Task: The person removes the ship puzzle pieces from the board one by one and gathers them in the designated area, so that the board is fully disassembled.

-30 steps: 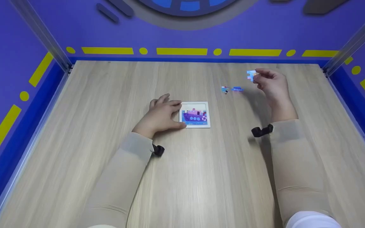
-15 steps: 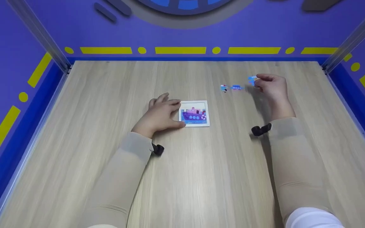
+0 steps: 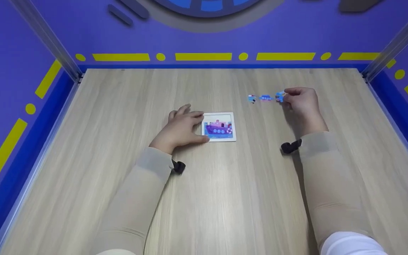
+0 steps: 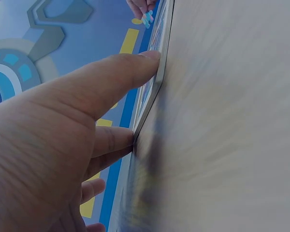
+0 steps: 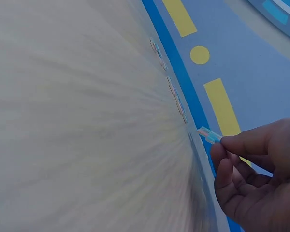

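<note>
A small square puzzle board (image 3: 219,127) with a white rim and a purple ship picture lies flat on the table. My left hand (image 3: 180,130) rests at its left side, thumb on the near-left corner and a finger at the far-left one. In the left wrist view the thumb (image 4: 121,72) presses on the rim. Farther right, my right hand (image 3: 304,106) pinches a blue puzzle piece (image 3: 280,96) between thumb and fingertips. The right wrist view has this piece (image 5: 210,135) tilted, seemingly just above the table; its far end is hidden by the fingers.
Two loose puzzle pieces lie left of the pinched one: a blue and pink piece (image 3: 266,97) and a multicoloured piece (image 3: 251,98). The wooden table (image 3: 204,198) ends at a purple back wall (image 3: 204,42) with yellow markings.
My right hand has come down and slightly nearer with the pinched piece, which is now roughly in line with the two loose pieces. The left hand and the board stay in place.
</note>
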Available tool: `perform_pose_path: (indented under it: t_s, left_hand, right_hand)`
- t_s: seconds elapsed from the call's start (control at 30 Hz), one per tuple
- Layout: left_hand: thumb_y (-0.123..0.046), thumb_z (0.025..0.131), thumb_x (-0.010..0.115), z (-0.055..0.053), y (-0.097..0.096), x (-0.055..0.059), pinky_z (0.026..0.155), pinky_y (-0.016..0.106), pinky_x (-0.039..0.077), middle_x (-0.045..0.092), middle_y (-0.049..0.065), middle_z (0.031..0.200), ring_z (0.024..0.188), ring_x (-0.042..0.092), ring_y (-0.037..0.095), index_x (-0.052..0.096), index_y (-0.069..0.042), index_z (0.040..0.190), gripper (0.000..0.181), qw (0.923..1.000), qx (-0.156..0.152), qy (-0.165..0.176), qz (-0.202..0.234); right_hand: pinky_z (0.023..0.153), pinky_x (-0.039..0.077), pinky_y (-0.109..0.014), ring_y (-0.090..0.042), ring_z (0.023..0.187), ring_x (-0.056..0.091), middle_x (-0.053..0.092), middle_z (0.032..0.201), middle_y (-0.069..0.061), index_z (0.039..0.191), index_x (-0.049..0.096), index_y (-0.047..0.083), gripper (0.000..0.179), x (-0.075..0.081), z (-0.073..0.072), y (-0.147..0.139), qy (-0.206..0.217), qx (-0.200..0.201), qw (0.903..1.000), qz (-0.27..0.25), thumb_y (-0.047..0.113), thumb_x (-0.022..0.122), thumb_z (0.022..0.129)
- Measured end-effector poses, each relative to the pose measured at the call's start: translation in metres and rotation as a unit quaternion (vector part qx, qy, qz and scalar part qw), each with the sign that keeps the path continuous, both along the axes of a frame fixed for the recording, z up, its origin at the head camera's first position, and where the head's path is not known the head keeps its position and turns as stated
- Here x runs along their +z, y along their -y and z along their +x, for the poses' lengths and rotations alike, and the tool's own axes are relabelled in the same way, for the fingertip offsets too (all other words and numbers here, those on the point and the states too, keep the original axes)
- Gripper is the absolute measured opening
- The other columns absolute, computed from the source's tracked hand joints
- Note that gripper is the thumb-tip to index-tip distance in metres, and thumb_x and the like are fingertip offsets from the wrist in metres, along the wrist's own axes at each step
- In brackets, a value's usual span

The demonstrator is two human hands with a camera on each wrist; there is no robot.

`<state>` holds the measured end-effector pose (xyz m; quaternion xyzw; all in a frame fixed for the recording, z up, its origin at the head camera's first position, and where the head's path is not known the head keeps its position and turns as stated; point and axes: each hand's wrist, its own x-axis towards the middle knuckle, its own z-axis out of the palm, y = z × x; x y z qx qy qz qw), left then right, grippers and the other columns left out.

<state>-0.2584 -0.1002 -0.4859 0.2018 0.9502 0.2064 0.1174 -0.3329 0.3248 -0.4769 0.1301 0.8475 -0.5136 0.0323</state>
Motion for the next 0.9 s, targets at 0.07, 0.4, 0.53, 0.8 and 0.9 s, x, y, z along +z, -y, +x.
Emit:
perform_pose_path:
  t_s: [0.07,0.4,0.53,0.8,0.9]
  left_hand:
    - [-0.063,0.095,0.084,0.0000,-0.0004,-0.0005,0.141,0.065,0.009,0.043,-0.004,0.183,0.180,0.010,0.034,0.052,-0.017,0.171,0.094,1.0000,-0.001,0.000,-0.002]
    - [-0.063,0.094,0.084,-0.0014,-0.0003,-0.0013,0.141,0.066,0.009,0.044,-0.004,0.183,0.180,0.011,0.034,0.052,-0.017,0.170,0.095,1.0000,-0.004,-0.004,0.001]
    - [-0.063,0.094,0.084,-0.0013,-0.0002,-0.0012,0.141,0.067,0.008,0.044,-0.004,0.183,0.180,0.010,0.035,0.053,-0.016,0.170,0.095,1.0000,-0.005,-0.002,0.004]
    - [-0.063,0.093,0.085,-0.0017,0.0005,-0.0004,0.141,0.065,0.009,0.045,-0.004,0.182,0.180,0.011,0.034,0.053,-0.016,0.170,0.095,1.0000,-0.002,-0.005,0.003]
    - [-0.062,0.093,0.085,-0.0019,0.0004,-0.0017,0.141,0.065,0.009,0.045,-0.003,0.182,0.180,0.010,0.034,0.053,-0.015,0.169,0.095,1.0000,-0.002,-0.003,0.006]
  right_hand:
    - [0.083,0.059,-0.020,-0.012,0.096,0.069,0.070,0.132,-0.011,0.157,0.066,0.001,0.045,-0.0016,-0.0008,-0.0014,-0.003,0.004,1.0000,0.004,0.011,0.061,0.113]
    - [0.083,0.062,-0.018,-0.009,0.100,0.072,0.070,0.139,-0.017,0.158,0.064,0.000,0.045,-0.0060,-0.0036,-0.0036,-0.003,0.002,0.9998,0.022,0.011,0.060,0.114]
    - [0.084,0.062,-0.018,-0.009,0.103,0.072,0.069,0.142,-0.018,0.158,0.064,0.000,0.046,-0.0069,-0.0045,-0.0046,-0.001,0.000,0.9996,0.027,0.012,0.062,0.114]
    - [0.085,0.061,-0.017,-0.011,0.104,0.073,0.071,0.134,-0.013,0.158,0.064,-0.001,0.045,-0.0059,-0.0058,-0.0083,-0.007,0.005,0.9995,0.030,0.015,0.063,0.115]
    - [0.083,0.061,-0.017,-0.012,0.107,0.071,0.070,0.133,-0.011,0.157,0.065,0.000,0.045,-0.0069,-0.0054,-0.0077,-0.009,0.000,0.9996,0.028,0.016,0.062,0.115]
